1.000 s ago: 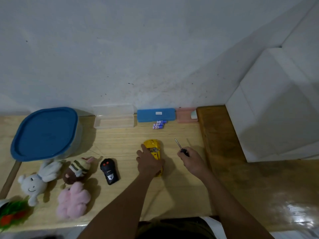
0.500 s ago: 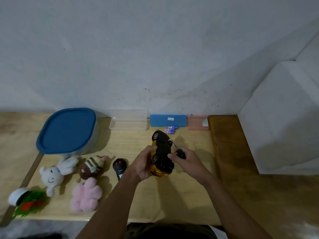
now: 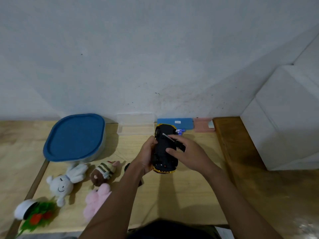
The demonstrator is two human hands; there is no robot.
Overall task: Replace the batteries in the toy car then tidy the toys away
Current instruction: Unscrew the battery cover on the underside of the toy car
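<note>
Reaching forward over the wooden table (image 3: 181, 195), the left hand (image 3: 146, 156) grips the upturned yellow toy car (image 3: 164, 150) by its left flank, black underside toward the camera. The right hand (image 3: 187, 152) closes on a small screwdriver (image 3: 172, 141), tip laid across the chassis, index finger on the underside. Beyond, the batteries (image 3: 179, 131) are half hidden; the left forearm covers most of the black remote (image 3: 127, 167).
</note>
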